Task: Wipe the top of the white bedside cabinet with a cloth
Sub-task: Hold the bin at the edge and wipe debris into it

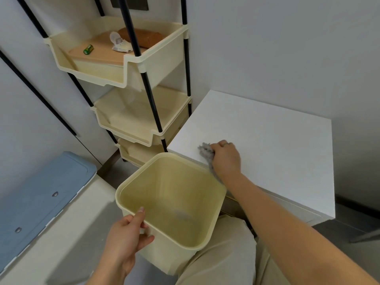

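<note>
Cloth lies bunched at the near-left edge of the white cabinet, our right hand curling its fingers round it; our left hand pinches the cream bin.

Head camera looks steeply down, close above the white cabinet and bin

Grey cloth, white cabinet, cream bin
</note>
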